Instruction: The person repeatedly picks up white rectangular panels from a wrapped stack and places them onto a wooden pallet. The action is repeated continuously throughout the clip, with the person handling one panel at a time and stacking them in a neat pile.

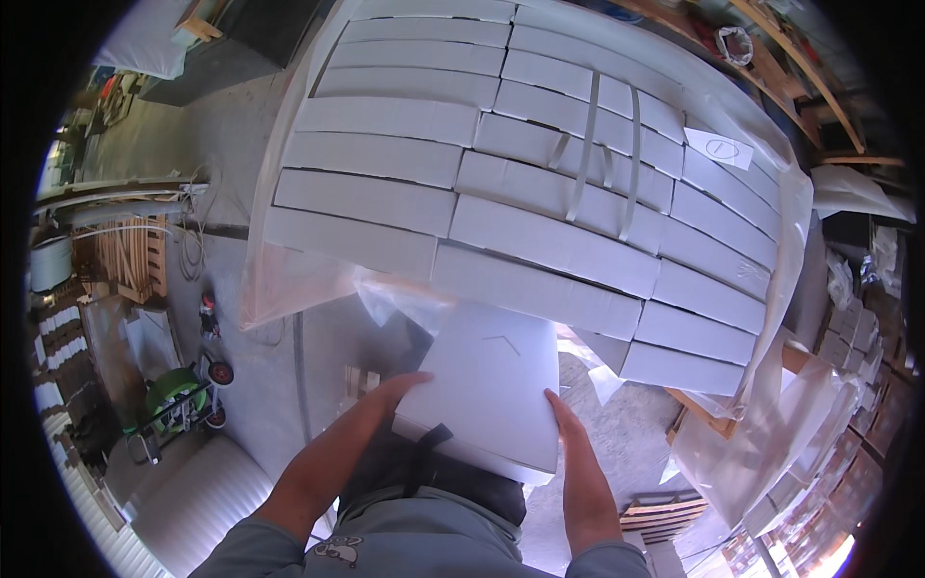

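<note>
In front of my waist I carry a white cardboard box (487,385) with a dark angled line on its top. My left hand (409,385) grips its left side and my right hand (565,412) presses on its right side; most of the fingers are hidden against the box. Just beyond stands a large stack of white boxes (540,231), and the held box's far edge reaches close to it; whether they touch I cannot tell. Two pale straps (585,154) lie over the stack, and a paper sheet with a circled mark (720,148) rests at its right.
Clear plastic film (771,424) hangs around the stack and over a wooden pallet (708,409). To the left are a green wheeled machine (178,400), a large white roll (198,501) and a wooden pallet on edge (135,258). Stacked cartons (848,328) line the right.
</note>
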Demonstrator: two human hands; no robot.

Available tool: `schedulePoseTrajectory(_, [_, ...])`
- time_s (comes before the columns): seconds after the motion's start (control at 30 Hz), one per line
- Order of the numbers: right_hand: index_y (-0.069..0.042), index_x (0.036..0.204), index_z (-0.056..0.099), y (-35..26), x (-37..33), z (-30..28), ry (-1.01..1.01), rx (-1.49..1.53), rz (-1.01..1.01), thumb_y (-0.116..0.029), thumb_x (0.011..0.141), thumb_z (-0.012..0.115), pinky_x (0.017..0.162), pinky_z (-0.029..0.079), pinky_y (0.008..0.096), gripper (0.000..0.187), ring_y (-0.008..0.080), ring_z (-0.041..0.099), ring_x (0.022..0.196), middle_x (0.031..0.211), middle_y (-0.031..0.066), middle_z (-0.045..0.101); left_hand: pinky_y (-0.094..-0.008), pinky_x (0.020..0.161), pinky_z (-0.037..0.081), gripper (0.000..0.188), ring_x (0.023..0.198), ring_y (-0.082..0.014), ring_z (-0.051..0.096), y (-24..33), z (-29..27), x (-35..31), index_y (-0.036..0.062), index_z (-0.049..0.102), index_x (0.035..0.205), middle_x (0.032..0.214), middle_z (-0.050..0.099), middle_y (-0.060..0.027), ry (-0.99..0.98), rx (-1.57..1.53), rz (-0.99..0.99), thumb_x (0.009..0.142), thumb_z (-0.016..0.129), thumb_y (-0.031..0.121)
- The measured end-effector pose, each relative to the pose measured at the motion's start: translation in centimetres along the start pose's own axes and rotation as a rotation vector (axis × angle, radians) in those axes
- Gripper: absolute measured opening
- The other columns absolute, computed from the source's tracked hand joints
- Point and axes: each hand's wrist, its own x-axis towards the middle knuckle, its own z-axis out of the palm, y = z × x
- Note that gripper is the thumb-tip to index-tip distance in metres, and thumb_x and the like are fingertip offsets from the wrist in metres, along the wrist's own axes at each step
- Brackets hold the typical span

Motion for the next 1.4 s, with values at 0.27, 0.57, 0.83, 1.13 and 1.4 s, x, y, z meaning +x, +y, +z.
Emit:
schedulePoseTrajectory(0.27, [0.007,0.126,0.053,0.7,-4.0,0.8,0.158,-0.249,0.043,-0.050,0.088,0.057,0.090,0.048,0.0360,0.068,0.0267,0.062,0.103,0.116,0.0193,0.062,-0.0352,0.085,0.051,0.043,0.093,-0.0236,0.064,-1.1,-0.1,0.4,-0.0008,0.055,0.120,0.107,0.064,-0.0134,-0.070,-0.137,0.062,0.093,0.051,0.033])
schedulePoseTrajectory(0.57, [0.010,0.124,0.054,0.9,-3.5,2.3,0.196,-0.571,-0.117,-0.054,0.092,0.049,0.095,0.043,0.0338,0.072,0.0259,0.058,0.108,0.118,0.0196,0.061,-0.0383,0.086,0.052,0.040,0.094,-0.0261,0.064,-2.3,-2.7,-0.6,-0.0021,0.055,0.119,0.107,0.064,-0.0161,-0.177,-0.181,0.191,0.097,0.042,0.028])
schedulePoseTrajectory(0.83, [0.007,0.124,0.055,-0.9,-5.5,2.9,0.205,-0.678,-0.045,-0.055,0.091,0.046,0.100,0.038,0.0347,0.071,0.0273,0.056,0.112,0.121,0.0205,0.060,-0.0385,0.083,0.053,0.040,0.092,-0.0262,0.065,-5.1,-2.8,0.4,-0.0018,0.055,0.118,0.105,0.064,-0.0163,-0.130,-0.216,0.187,0.097,0.043,0.030])
schedulePoseTrajectory(1.13, [0.007,0.123,0.056,-3.2,-4.3,2.9,0.177,-0.810,-0.075,-0.056,0.090,0.047,0.100,0.037,0.0355,0.072,0.0281,0.056,0.113,0.121,0.0212,0.059,-0.0379,0.083,0.053,0.040,0.090,-0.0257,0.065,-7.1,-0.8,-2.1,-0.0017,0.055,0.118,0.102,0.064,-0.0152,-0.077,-0.322,0.306,0.096,0.044,0.030])
schedulePoseTrajectory(1.4, [0.004,0.130,0.051,-4.0,-2.9,-0.7,0.196,-0.720,-0.298,-0.054,0.088,0.055,0.102,0.037,0.0368,0.072,0.0282,0.049,0.123,0.130,0.0195,0.054,-0.0372,0.082,0.053,0.034,0.092,-0.0245,0.065,-3.7,0.8,0.6,-0.0016,0.057,0.116,0.106,0.065,-0.0145,-0.178,-0.162,0.336,0.098,0.044,0.023])
